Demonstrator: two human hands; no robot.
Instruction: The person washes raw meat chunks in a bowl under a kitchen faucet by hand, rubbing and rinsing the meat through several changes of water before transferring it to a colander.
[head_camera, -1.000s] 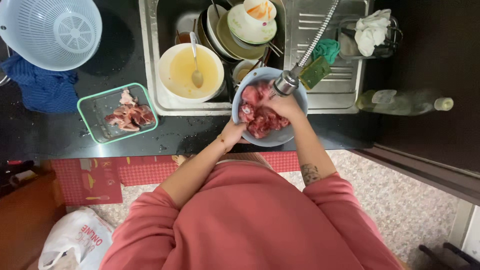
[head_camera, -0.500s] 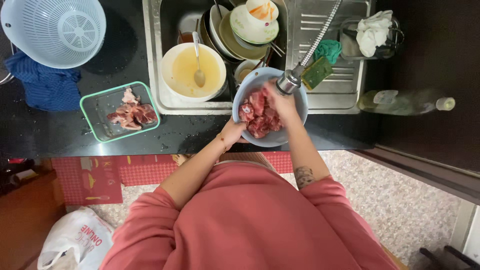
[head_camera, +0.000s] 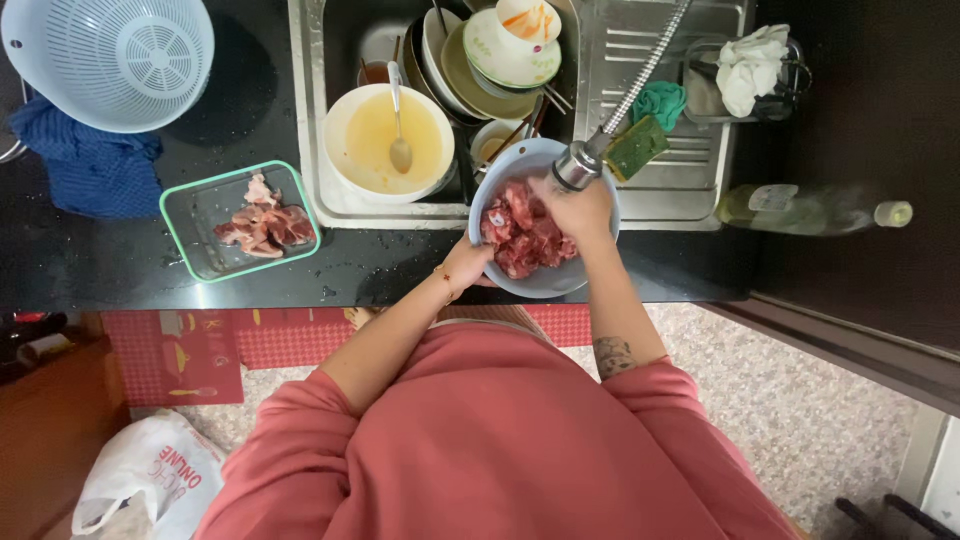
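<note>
A pale blue bowl (head_camera: 556, 283) full of raw red meat chunks (head_camera: 524, 238) sits at the counter's front edge, partly over the sink. My left hand (head_camera: 467, 266) grips the bowl's near-left rim. My right hand (head_camera: 578, 206) is over the far side of the bowl, fingers down on the meat, right beneath the metal faucet head (head_camera: 578, 168). A flexible metal hose (head_camera: 650, 65) runs up from that head.
The steel sink (head_camera: 320, 190) holds a cream bowl (head_camera: 345, 170) of yellow liquid with a spoon, plus stacked dishes. A green-rimmed glass dish (head_camera: 195, 255) with meat and a blue colander (head_camera: 60, 90) stand left. A sponge (head_camera: 634, 148), a cloth and a bottle (head_camera: 810, 208) lie right.
My right hand has shifted from the middle of the meat up to the bowl's far edge under the faucet head. The left hand keeps its hold on the rim.
</note>
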